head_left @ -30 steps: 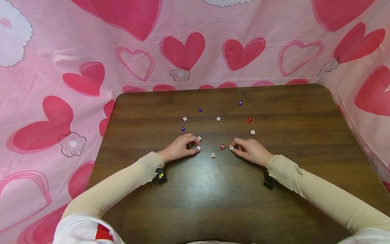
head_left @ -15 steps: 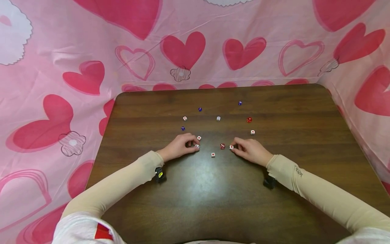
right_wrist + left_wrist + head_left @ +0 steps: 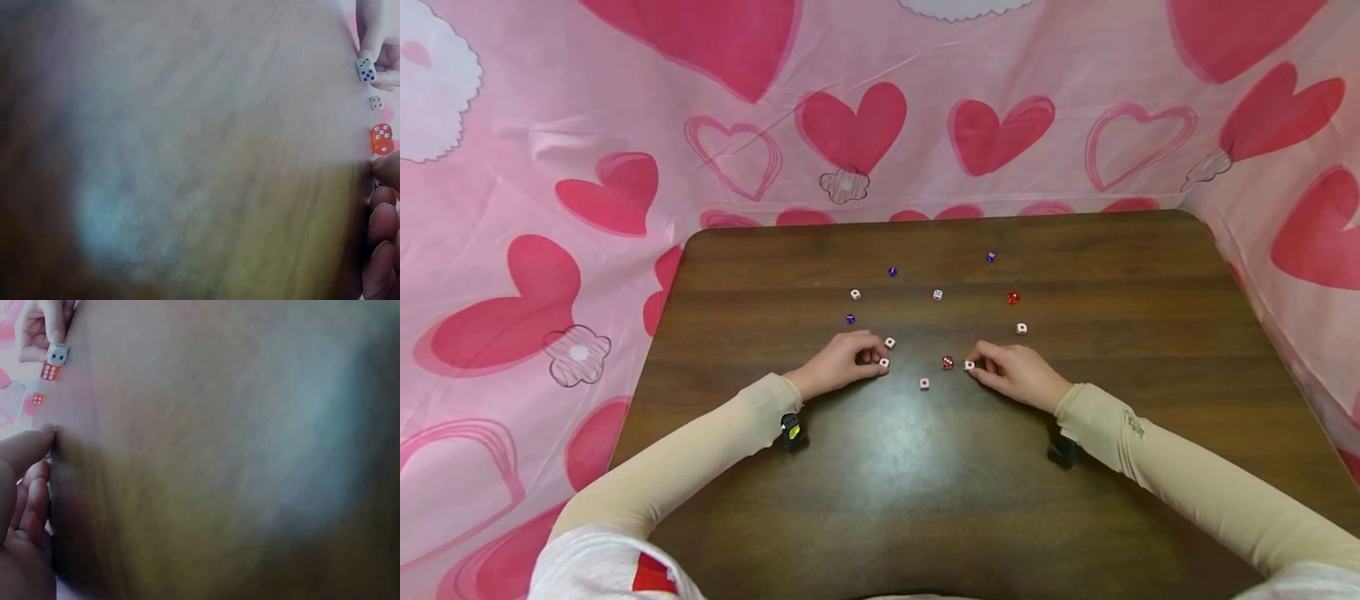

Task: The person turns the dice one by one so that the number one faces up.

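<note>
My left hand [image 3: 844, 362] pinches a white die [image 3: 884, 362] between thumb and fingers, its single red dot facing up. The right wrist view catches this die [image 3: 366, 70] from the side, with blue dots showing. Another white die [image 3: 890, 342] lies just beyond those fingertips. My right hand [image 3: 1018, 374] pinches a second white die [image 3: 969, 366], also with a red dot. Blue dots mark that die [image 3: 58, 354] in the left wrist view. A clear red die [image 3: 947, 363] sits close to its left, and a white die [image 3: 924, 384] lies nearer me between the hands.
Farther back on the brown wooden table [image 3: 880, 500] are blue dice, such as one die [image 3: 991, 257] at the back right. A red die [image 3: 1013, 297] and a white die [image 3: 1022, 329] lie beyond my right hand. A pink heart-patterned cloth [image 3: 917, 150] hangs behind the table.
The die in my left hand has turned from a face with several dots to the red-dot face, shifting slightly left with the fingertips. My right hand has stayed in place with its die.
</note>
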`<state>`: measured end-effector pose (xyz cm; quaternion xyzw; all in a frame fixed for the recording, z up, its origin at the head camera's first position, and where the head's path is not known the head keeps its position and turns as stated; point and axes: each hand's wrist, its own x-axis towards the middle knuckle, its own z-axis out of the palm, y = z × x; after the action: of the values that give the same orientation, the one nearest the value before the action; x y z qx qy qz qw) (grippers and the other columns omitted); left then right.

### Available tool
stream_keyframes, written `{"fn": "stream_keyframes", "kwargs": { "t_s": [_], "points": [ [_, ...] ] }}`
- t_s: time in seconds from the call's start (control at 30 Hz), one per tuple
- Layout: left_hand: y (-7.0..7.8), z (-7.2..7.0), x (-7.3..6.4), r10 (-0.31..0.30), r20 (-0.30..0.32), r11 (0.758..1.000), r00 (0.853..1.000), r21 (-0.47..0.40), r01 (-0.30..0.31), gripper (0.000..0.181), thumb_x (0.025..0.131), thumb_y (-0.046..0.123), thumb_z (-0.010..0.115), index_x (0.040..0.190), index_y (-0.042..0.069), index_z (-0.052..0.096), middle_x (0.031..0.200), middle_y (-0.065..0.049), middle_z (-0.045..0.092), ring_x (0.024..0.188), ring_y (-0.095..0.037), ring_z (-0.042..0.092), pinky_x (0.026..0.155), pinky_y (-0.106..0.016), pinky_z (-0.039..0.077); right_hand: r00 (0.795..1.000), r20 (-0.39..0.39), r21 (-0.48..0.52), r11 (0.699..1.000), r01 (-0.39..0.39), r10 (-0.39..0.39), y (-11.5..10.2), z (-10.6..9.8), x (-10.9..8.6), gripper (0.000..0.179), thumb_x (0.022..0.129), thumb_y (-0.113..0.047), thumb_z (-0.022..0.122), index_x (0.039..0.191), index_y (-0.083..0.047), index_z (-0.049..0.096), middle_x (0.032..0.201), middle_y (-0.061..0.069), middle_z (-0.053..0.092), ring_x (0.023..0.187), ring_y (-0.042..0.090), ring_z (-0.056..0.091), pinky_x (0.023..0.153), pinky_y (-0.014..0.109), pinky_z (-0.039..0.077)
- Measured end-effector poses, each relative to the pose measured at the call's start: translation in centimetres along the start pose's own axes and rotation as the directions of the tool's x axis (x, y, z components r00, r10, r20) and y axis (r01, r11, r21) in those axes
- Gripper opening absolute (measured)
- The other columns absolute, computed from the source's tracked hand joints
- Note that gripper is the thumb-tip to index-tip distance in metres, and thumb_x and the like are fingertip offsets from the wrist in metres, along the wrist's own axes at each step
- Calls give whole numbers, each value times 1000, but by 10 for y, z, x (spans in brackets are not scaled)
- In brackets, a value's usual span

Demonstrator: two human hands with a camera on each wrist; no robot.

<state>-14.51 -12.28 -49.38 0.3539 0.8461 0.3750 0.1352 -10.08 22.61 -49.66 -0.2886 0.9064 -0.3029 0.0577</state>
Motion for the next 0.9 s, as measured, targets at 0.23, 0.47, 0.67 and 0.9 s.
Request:
{"fn": "stream_keyframes", "kwargs": {
  "t_s": [0.23,0.47,0.67,0.9],
  "points": [
    [3,3,-5,7,-38,1000,999,18,-7,9,93,17,81,96,15,73,88,4,61,82,-10,55,74,-27,49,999,22,-7,1000,-28,28,-3,-1,1,17,98,-20,74,114,-17,67,68,-13,51,55,2,42,53,25,37],
    [7,3,-6,3,-20,1000,1000,13,-3,10,92,16,82,94,15,72,87,4,61,82,-11,55,74,-27,49,998,57,-23,1000,-22,23,-7,-4,0,22,97,-22,75,117,-19,66,68,-15,49,56,2,43,54,25,38],
    [5,5,-6,-1,-35,999,999,43,2,10,94,18,80,97,16,71,88,4,60,82,-10,55,74,-27,48,997,78,-13,1000,-5,6,-7,-7,1,25,98,-21,75,121,-17,65,69,-15,50,57,1,44,55,25,40],
    [3,7,-5,-10,-43,999,999,38,11,10,94,19,80,97,16,71,88,4,61,82,-10,55,74,-27,48,994,105,52,999,7,-12,-3,-13,0,32,99,-22,73,129,-19,64,72,-15,53,58,1,46,55,25,42]
  ]
}}
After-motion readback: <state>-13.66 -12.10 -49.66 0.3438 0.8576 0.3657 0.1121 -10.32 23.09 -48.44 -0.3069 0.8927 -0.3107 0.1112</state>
